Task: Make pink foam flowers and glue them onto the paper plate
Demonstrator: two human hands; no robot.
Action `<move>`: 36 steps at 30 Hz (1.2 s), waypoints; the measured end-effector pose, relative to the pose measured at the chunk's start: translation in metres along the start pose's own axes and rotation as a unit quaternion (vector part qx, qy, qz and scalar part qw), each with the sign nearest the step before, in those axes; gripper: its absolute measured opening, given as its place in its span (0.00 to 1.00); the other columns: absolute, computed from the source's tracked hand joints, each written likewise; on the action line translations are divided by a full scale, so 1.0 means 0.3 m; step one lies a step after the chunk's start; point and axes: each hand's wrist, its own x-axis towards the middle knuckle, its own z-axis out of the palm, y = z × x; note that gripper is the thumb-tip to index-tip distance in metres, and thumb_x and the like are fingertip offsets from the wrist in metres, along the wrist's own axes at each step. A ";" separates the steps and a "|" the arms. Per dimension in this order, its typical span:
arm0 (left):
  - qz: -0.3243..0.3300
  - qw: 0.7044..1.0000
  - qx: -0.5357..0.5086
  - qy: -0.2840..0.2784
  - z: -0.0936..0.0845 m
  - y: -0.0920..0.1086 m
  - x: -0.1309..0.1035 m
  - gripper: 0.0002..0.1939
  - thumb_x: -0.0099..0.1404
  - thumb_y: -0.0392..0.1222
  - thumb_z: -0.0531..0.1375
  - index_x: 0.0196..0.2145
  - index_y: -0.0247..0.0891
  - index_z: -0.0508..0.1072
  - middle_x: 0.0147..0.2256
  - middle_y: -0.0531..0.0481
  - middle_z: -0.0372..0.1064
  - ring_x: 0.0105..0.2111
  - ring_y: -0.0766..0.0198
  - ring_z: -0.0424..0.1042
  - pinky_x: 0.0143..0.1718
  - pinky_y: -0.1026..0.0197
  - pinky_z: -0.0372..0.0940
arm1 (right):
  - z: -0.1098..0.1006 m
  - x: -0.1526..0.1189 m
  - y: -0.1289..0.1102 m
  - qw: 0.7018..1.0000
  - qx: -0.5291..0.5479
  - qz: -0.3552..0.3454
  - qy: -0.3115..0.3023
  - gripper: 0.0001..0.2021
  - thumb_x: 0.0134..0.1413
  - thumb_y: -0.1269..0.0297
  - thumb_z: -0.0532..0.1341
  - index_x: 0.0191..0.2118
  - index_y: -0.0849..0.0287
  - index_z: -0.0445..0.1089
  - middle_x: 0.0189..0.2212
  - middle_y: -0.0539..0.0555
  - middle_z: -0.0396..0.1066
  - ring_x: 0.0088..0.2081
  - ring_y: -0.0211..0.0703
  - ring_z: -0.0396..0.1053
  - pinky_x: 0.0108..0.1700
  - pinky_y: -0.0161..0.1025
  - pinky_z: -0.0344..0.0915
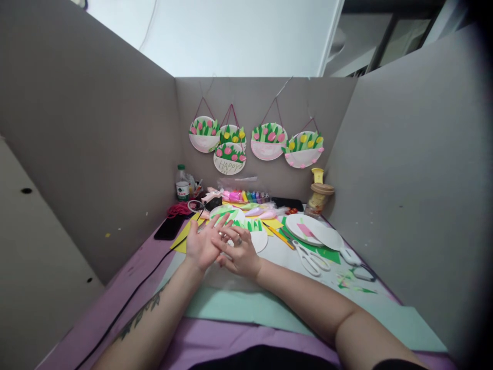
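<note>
My left hand (203,245) is turned palm up above the worktop with its fingers stretched out. Across its palm and fingers lie the fingers of my right hand (242,253), spread a little apart and touching it. A ring shows on the right hand; I make out no object in either one. Just beyond them is a white paper plate piece (260,241) with green paper leaves along its top. Another leafed plate (219,209) lies behind the left fingertips, partly hidden by them.
At right lie white-handled scissors (311,259), a yellow pencil (278,235), paper plates (327,237) and green scraps (352,282). A phone (169,228), black cable (142,283) and bottle (182,185) are at left. Decorated plates (268,149) hang on the back panel; grey side panels enclose the desk.
</note>
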 end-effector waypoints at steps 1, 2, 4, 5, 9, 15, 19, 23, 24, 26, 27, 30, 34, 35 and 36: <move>0.011 1.000 -0.004 -0.001 -0.001 0.002 0.001 0.42 0.65 0.67 0.39 0.66 0.35 0.48 0.63 0.35 0.54 0.61 0.45 0.59 0.50 0.44 0.66 | -0.001 -0.002 -0.001 1.000 0.005 -0.003 -0.002 0.23 0.56 0.45 0.58 0.54 0.48 0.70 0.56 0.55 0.62 0.54 0.53 0.53 0.54 0.49 0.52; 0.017 1.000 -0.008 -0.002 -0.002 0.002 0.001 0.41 0.66 0.67 0.39 0.66 0.37 0.49 0.63 0.36 0.54 0.61 0.46 0.59 0.50 0.45 0.67 | -0.002 -0.004 -0.004 1.000 0.014 -0.009 -0.002 0.24 0.56 0.44 0.58 0.54 0.49 0.70 0.56 0.55 0.62 0.54 0.53 0.53 0.54 0.49 0.53; 0.009 1.000 -0.009 0.000 -0.003 -0.004 0.002 0.40 0.66 0.67 0.40 0.66 0.38 0.48 0.63 0.35 0.54 0.61 0.47 0.59 0.51 0.43 0.65 | 0.000 -0.005 -0.010 0.999 0.029 -0.017 -0.003 0.25 0.55 0.43 0.58 0.55 0.48 0.70 0.56 0.54 0.62 0.55 0.53 0.53 0.55 0.49 0.53; -0.003 1.000 -0.007 0.003 -0.004 -0.008 0.002 0.40 0.66 0.66 0.41 0.66 0.38 0.48 0.63 0.34 0.53 0.61 0.46 0.59 0.52 0.41 0.64 | 0.001 -0.005 -0.011 0.999 0.030 -0.016 -0.004 0.26 0.54 0.42 0.59 0.55 0.47 0.69 0.56 0.54 0.62 0.55 0.53 0.53 0.55 0.49 0.53; -0.021 1.000 -0.008 -0.005 -0.009 -0.011 0.002 0.42 0.65 0.67 0.43 0.67 0.34 0.47 0.64 0.31 0.52 0.61 0.43 0.59 0.55 0.40 0.61 | 0.001 -0.005 -0.003 1.000 0.006 0.001 -0.017 0.28 0.54 0.41 0.58 0.57 0.49 0.68 0.56 0.56 0.61 0.55 0.54 0.52 0.56 0.49 0.52; -0.009 1.000 -0.004 -0.007 -0.001 -0.009 -0.005 0.41 0.65 0.67 0.41 0.67 0.36 0.46 0.64 0.33 0.52 0.62 0.44 0.57 0.56 0.38 0.59 | -0.004 -0.011 -0.018 0.999 0.011 -0.025 -0.032 0.30 0.53 0.38 0.57 0.57 0.49 0.67 0.56 0.55 0.62 0.56 0.54 0.52 0.56 0.49 0.51; -0.022 1.000 -0.007 -0.011 0.000 -0.009 -0.007 0.42 0.65 0.66 0.44 0.67 0.35 0.46 0.64 0.31 0.52 0.62 0.43 0.57 0.57 0.38 0.59 | 0.001 -0.008 -0.015 0.999 -0.008 -0.003 -0.036 0.35 0.50 0.36 0.58 0.59 0.51 0.66 0.56 0.57 0.62 0.56 0.56 0.51 0.56 0.50 0.50; 0.017 0.999 -0.030 -0.033 -0.005 0.001 -0.004 0.41 0.65 0.68 0.42 0.67 0.39 0.46 0.64 0.35 0.53 0.62 0.45 0.57 0.54 0.41 0.63 | 0.004 -0.017 -0.021 0.999 0.000 -0.027 -0.041 0.39 0.48 0.32 0.56 0.60 0.54 0.65 0.55 0.59 0.62 0.57 0.56 0.51 0.57 0.50 0.49; 0.012 0.999 -0.029 -0.031 -0.004 -0.001 -0.005 0.41 0.65 0.67 0.42 0.67 0.39 0.47 0.64 0.35 0.53 0.62 0.45 0.56 0.54 0.40 0.62 | 0.006 -0.017 -0.023 0.999 0.001 -0.033 -0.043 0.40 0.47 0.31 0.56 0.60 0.53 0.64 0.55 0.58 0.62 0.57 0.57 0.51 0.57 0.51 0.49; -0.009 1.000 -0.020 -0.021 -0.001 -0.008 -0.008 0.42 0.64 0.67 0.44 0.67 0.37 0.46 0.64 0.33 0.52 0.63 0.44 0.55 0.55 0.39 0.60 | 0.010 -0.012 -0.022 0.998 -0.007 -0.027 -0.049 0.40 0.46 0.31 0.57 0.60 0.50 0.64 0.56 0.57 0.62 0.57 0.58 0.50 0.57 0.51 0.47; -0.018 1.000 -0.015 -0.016 0.000 -0.011 -0.009 0.43 0.64 0.67 0.45 0.67 0.36 0.46 0.64 0.32 0.52 0.63 0.44 0.55 0.56 0.38 0.59 | 0.010 -0.008 -0.019 0.999 -0.013 -0.014 -0.051 0.39 0.46 0.31 0.58 0.60 0.49 0.64 0.56 0.57 0.62 0.57 0.58 0.49 0.57 0.51 0.47; -0.004 1.000 -0.015 -0.024 0.000 -0.006 -0.010 0.43 0.64 0.67 0.46 0.67 0.36 0.47 0.64 0.33 0.52 0.62 0.43 0.55 0.56 0.40 0.61 | 0.005 -0.005 -0.010 0.998 -0.020 0.021 -0.047 0.36 0.48 0.34 0.58 0.59 0.50 0.65 0.56 0.57 0.62 0.57 0.57 0.51 0.55 0.50 0.49; 0.017 0.999 -0.010 -0.039 -0.010 0.000 -0.006 0.42 0.64 0.68 0.45 0.66 0.38 0.48 0.63 0.35 0.54 0.62 0.45 0.56 0.53 0.43 0.64 | 0.009 -0.013 -0.020 0.999 -0.006 -0.007 -0.036 0.36 0.48 0.31 0.56 0.57 0.49 0.67 0.55 0.56 0.64 0.56 0.56 0.51 0.56 0.50 0.48; 0.007 0.999 -0.004 -0.036 -0.011 -0.004 -0.006 0.42 0.63 0.68 0.45 0.66 0.38 0.49 0.64 0.35 0.53 0.62 0.44 0.56 0.53 0.41 0.64 | 0.013 -0.012 -0.022 0.999 -0.004 -0.012 -0.030 0.36 0.48 0.31 0.56 0.57 0.48 0.67 0.55 0.55 0.64 0.56 0.56 0.51 0.56 0.51 0.48; -0.005 1.000 0.002 -0.030 -0.012 -0.009 -0.006 0.43 0.63 0.68 0.45 0.66 0.38 0.49 0.64 0.34 0.53 0.62 0.43 0.57 0.53 0.39 0.63 | 0.017 -0.009 -0.023 1.000 -0.002 -0.010 -0.023 0.35 0.48 0.31 0.56 0.57 0.47 0.68 0.55 0.55 0.64 0.56 0.55 0.51 0.57 0.51 0.47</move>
